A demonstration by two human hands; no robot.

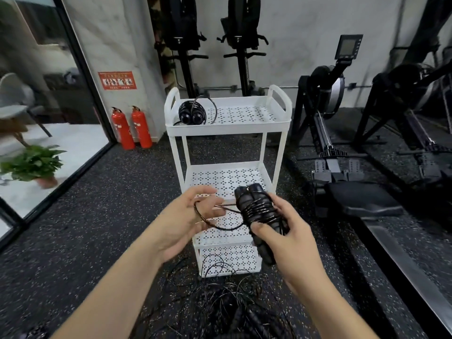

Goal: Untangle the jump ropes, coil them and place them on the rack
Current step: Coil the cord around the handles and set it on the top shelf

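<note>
My right hand (pixel 291 231) grips the two black handles of a jump rope (pixel 256 211), with its thin cord wound several times around them. A last loop of that cord runs left to my left hand (pixel 193 216), whose fingers hold it looped around them. Both hands are in front of the white three-tier rack (pixel 276 123). A coiled jump rope (pixel 193 113) lies on the rack's top shelf at the left. A tangle of black ropes (pixel 234 304) lies on the floor below my hands, at the rack's foot.
Two red fire extinguishers (pixel 132 128) stand left of the rack by a glass wall. Rowing machines (pixel 342 152) fill the right side. Upright black machines stand behind the rack. A potted plant (pixel 36 165) sits beyond the glass.
</note>
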